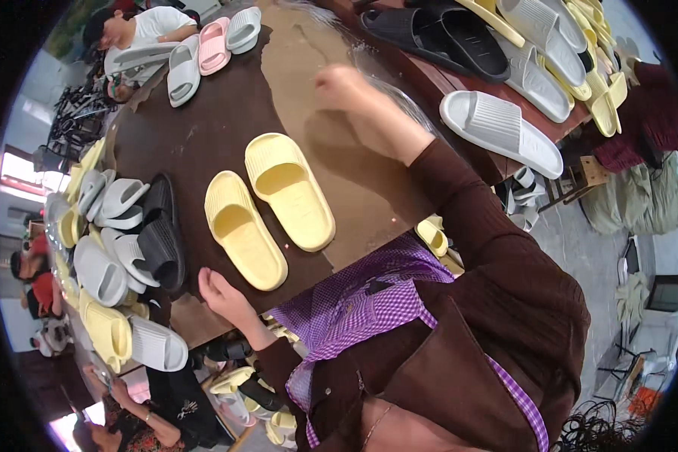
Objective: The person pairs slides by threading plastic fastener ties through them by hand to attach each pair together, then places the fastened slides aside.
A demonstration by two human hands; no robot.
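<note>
Two yellow slide sandals lie side by side on the brown tabletop, soles down: the left slide (pixel 245 230) and the right slide (pixel 290 192). Beside the heel of the left one, at the near edge, rests my left hand (pixel 227 298), its fingers loosely bent and a little apart, nothing visible in them. My right hand (pixel 346 87) is stretched out over the far right part of the table. Its fingers are curled in, slightly blurred, and whatever they may hold is hidden. Neither hand touches the yellow pair.
Grey, black and yellow slides crowd the left edge, including a black slide (pixel 164 237). At the far edge stand grey slides and a pink slide (pixel 214 47). A reddish table (pixel 422 71) on the right bears more, with a grey slide (pixel 502 132) nearest. Other people sit beyond.
</note>
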